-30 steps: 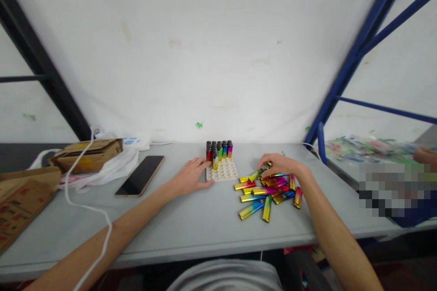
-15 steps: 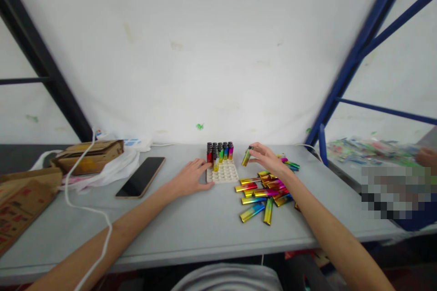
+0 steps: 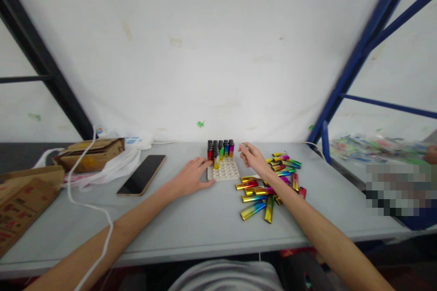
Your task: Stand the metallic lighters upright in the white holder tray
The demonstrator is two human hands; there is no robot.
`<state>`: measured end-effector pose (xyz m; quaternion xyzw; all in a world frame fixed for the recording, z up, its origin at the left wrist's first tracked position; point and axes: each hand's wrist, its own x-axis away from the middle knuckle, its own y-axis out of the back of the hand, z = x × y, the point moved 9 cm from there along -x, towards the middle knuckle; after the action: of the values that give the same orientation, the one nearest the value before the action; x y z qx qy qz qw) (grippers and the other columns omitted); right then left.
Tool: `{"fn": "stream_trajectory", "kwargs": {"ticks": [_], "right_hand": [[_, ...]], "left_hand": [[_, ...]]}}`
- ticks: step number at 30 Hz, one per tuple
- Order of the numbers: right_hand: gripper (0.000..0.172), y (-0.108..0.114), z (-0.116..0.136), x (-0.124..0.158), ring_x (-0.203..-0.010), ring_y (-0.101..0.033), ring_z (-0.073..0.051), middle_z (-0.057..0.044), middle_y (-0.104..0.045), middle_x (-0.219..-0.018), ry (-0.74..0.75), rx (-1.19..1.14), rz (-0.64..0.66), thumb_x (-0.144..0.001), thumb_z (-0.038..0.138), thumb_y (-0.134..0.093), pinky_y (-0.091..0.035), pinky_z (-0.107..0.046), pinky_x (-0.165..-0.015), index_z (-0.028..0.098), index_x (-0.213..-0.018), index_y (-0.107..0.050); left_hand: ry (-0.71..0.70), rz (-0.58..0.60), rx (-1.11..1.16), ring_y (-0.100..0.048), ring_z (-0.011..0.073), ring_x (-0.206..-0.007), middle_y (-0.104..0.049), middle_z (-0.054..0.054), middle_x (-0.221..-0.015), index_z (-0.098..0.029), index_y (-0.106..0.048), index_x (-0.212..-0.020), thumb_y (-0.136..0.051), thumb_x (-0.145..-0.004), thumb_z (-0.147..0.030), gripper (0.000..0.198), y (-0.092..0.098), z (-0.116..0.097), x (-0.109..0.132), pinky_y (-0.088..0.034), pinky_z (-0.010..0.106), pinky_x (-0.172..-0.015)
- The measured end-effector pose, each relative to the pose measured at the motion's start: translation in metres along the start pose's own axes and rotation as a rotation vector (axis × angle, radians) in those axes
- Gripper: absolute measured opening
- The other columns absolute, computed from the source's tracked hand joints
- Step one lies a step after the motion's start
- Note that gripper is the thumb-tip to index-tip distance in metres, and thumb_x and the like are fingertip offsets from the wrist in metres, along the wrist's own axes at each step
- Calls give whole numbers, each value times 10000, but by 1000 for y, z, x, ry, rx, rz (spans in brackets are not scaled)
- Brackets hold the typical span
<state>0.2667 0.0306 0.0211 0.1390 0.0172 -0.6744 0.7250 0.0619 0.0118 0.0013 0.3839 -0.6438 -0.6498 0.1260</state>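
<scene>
My left hand [image 3: 196, 176] rests at the left edge of a white tray [image 3: 223, 173] with rows of holes, thumb and fingers spread, fingertips beside the standing lighters. Several shiny, colour-faded lighters [image 3: 221, 149] with black tops stand upright in the tray's back rows, and a yellow lighter [image 3: 216, 162] stands in front of them. Right of the tray, my right hand [image 3: 253, 157] is closed around a lighter [image 3: 243, 145], of which only a small greenish end shows. Below and right of that hand lies a loose pile of metallic lighters [image 3: 253, 210].
A phone [image 3: 142, 175] lies left of my left hand. Farther left are a cardboard box [image 3: 90, 154], a white plastic bag [image 3: 118, 163], a brown carton [image 3: 27, 204] and a hanging white cable [image 3: 94, 210]. Blue posts [image 3: 344, 77] and another person's hand [image 3: 430, 153] are at right.
My right hand has turned and its fingers have closed further around the lighter, which is now mostly hidden. It has shifted slightly left toward the tray. My left hand stays put.
</scene>
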Motion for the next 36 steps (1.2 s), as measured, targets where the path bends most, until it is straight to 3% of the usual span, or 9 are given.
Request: {"fn": "stream_trajectory", "kwargs": {"ticks": [5, 10, 15, 21, 26, 30, 36], "right_hand": [[535, 8, 11, 6, -529, -360, -114, 41, -390, -548, 138, 291, -172, -898, 662, -485, -277, -259, -510, 213, -612, -436], [427, 10, 18, 10, -535, -361, -118, 44, -347, -519, 178, 373, -244, -874, 478, -485, -260, -270, -551, 212, -546, -418], [411, -1, 21, 10, -551, -379, -123, 41, -357, -536, 210, 411, -168, -881, 452, -481, -274, -269, -561, 211, -555, -419], [437, -21, 29, 14, -622, -494, -152, 24, -520, -669, 256, 427, 43, -991, 592, -399, -381, -259, -614, 221, -791, -511], [452, -31, 44, 11, -789, -546, -190, -50, -601, -834, 469, 754, 95, -1031, 562, -353, -416, -299, -766, 209, -839, -560], [433, -34, 36, -5, -647, -521, -169, -15, -602, -695, 417, 860, 161, -1041, 521, -379, -372, -284, -674, 204, -821, -575], [381, -41, 20, -18, -659, -590, -163, -43, -687, -747, 368, 853, 173, -1053, 447, -423, -357, -267, -649, 187, -835, -594]], "left_hand": [[5, 15, 1, -558, 315, -1155, -597, 130, -1239, -185, -541, -1334, -633, -900, -512, 551, 0, -1, 0, -450, 471, -1036], [-4, 10, -1, -556, 314, -1146, -595, 128, -1228, -185, -534, -1343, -633, -902, -518, 561, -1, -1, 0, -457, 471, -1029], [3, -3, -1, -559, 312, -1132, -599, 125, -1210, -189, -543, -1330, -638, -898, -505, 543, 1, -2, 1, -453, 477, -1039], [15, 22, 23, -555, 316, -1158, -596, 134, -1230, -184, -536, -1345, -633, -896, -500, 557, 2, -4, -1, -449, 473, -1044], [6, 7, 40, -559, 315, -1165, -599, 123, -1232, -213, -537, -1347, -631, -898, -511, 548, 2, -3, 0, -438, 465, -1052], [4, 4, 34, -547, 318, -1183, -588, 125, -1254, -211, -523, -1362, -621, -906, -519, 559, 1, -3, 1, -429, 472, -1060], [11, 16, 20, -543, 323, -1187, -580, 134, -1264, -207, -522, -1359, -617, -908, -520, 557, -1, -3, 1, -429, 476, -1056]]}}
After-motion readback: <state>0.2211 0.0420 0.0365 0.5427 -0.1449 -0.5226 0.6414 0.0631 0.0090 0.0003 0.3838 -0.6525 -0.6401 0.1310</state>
